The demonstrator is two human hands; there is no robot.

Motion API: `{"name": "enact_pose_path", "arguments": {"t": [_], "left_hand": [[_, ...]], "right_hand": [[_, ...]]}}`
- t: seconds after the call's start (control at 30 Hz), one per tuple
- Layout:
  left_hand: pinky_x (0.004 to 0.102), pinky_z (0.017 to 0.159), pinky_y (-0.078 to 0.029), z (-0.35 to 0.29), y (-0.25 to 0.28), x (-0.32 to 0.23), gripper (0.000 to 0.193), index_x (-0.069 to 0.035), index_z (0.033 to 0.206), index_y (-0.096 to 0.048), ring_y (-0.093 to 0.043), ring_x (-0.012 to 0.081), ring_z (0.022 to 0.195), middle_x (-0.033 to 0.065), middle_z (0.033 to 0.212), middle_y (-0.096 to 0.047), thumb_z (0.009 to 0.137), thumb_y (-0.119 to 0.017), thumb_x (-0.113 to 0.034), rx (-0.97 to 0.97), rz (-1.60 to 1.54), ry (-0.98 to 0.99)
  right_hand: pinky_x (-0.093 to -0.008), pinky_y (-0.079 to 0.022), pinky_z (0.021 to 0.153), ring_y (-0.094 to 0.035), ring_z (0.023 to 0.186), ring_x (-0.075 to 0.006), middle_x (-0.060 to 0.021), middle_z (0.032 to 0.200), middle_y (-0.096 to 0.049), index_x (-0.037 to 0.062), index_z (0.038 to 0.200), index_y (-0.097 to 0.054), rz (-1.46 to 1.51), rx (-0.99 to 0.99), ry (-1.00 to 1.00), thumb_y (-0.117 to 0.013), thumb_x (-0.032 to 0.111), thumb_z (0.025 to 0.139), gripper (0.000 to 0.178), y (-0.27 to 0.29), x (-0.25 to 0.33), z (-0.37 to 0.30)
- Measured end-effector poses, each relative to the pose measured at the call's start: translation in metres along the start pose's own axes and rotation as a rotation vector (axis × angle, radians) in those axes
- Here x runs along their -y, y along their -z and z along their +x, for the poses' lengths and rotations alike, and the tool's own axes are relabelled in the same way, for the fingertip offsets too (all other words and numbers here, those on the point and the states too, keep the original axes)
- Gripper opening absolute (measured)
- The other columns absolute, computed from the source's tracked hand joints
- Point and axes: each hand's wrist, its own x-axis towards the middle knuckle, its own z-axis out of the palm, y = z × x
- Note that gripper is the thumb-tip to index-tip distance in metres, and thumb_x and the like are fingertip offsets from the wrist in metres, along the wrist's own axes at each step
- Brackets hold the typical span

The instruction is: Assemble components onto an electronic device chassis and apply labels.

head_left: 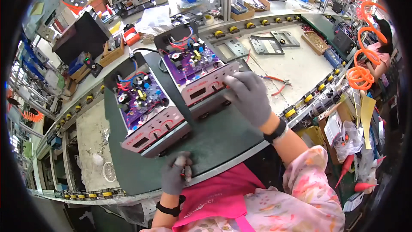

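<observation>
A green work surface (223, 141) curves across the near side, carrying two open-topped electronic units. The left unit (143, 105) sits nearer the person; the right unit (195, 73) stands just beside it, slightly farther off. A purple circuit board lies inside each, crowded with components.

The right hand (248, 96) is at the right end of the right unit's front panel (205, 88), fingers partly curled with their tips at its edge; whether they clasp it or merely rest there, I cannot tell. The left hand (176, 174) is loosely curled by the near edge, close to the left unit's front panel (154, 131); I cannot tell whether its grip has anything.

Board, wiring and front panel are in place on both, so assembly looks well along; neither top has a cover, which seems outstanding. Whether the panels are fastened is unclear.

Smaller orange-handled pliers (281, 89) lie farther right.
</observation>
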Motion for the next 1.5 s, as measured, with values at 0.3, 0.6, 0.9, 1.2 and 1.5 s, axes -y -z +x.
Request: {"name": "enact_pose_path", "arguments": {"t": [0.3, 0.6, 0.9, 1.2, 1.5], "left_hand": [[0.0258, 0.079, -0.049, -0.011, -0.032, 0.000, 0.051, -0.001, 0.131, -0.047, -0.057, 0.0141, 0.097, 0.0085, 0.114, -0.059, 0.089, -0.060, -0.027, 0.251, 0.120, 0.038], [0.0240, 0.043, -0.040, -0.015, -0.018, 0.005, 0.042, 0.002, 0.121, -0.051, -0.050, 0.0130, 0.053, 0.0122, 0.092, -0.061, 0.093, -0.052, -0.030, 0.228, -0.165, 0.103], [0.0276, 0.042, -0.042, -0.008, 0.010, 0.027, 0.037, 0.004, 0.114, -0.052, -0.052, 0.0147, 0.050, 0.0148, 0.088, -0.062, 0.092, -0.054, -0.025, 0.127, -0.258, 0.071], [0.0272, 0.042, -0.041, -0.008, 0.009, 0.026, 0.038, 0.005, 0.114, -0.052, -0.052, 0.0156, 0.049, 0.0146, 0.087, -0.062, 0.091, -0.054, -0.025, 0.163, -0.201, 0.073], [0.0265, 0.040, -0.039, -0.008, 0.008, 0.028, 0.038, 0.005, 0.113, -0.052, -0.051, 0.0161, 0.048, 0.0151, 0.087, -0.060, 0.091, -0.053, -0.026, 0.150, -0.172, 0.081]], "right_hand": [[-0.0444, -0.041, 0.092, -0.052, 0.110, -0.0291, -0.0088, 0.107, -0.059, 0.0143, 0.123, -0.052, 0.928, 0.751, -0.061, -0.071, 0.016, 0.071, 0.056, 0.024, 0.101, -0.047], [-0.0346, -0.051, 0.070, -0.061, 0.079, -0.0268, -0.0079, 0.089, -0.060, 0.0089, 0.109, -0.062, 0.582, 0.088, -0.231, -0.071, 0.003, 0.072, 0.039, 0.021, 0.038, -0.008], [-0.0384, -0.047, 0.074, -0.056, 0.086, -0.0236, -0.0024, 0.091, -0.057, 0.0133, 0.102, -0.063, 0.023, 0.094, -0.005, -0.075, 0.013, 0.066, 0.038, -0.008, 0.015, 0.007], [-0.0358, -0.046, 0.074, -0.055, 0.083, -0.0219, -0.0015, 0.088, -0.056, 0.0129, 0.100, -0.064, -0.003, 0.035, 0.108, -0.072, 0.011, 0.068, 0.033, -0.020, 0.012, 0.004], [-0.0341, -0.044, 0.073, -0.054, 0.083, -0.0194, -0.0016, 0.089, -0.057, 0.0103, 0.098, -0.064, -0.053, -0.041, 0.186, -0.068, 0.010, 0.071, 0.027, -0.028, 0.011, 0.000]]}}
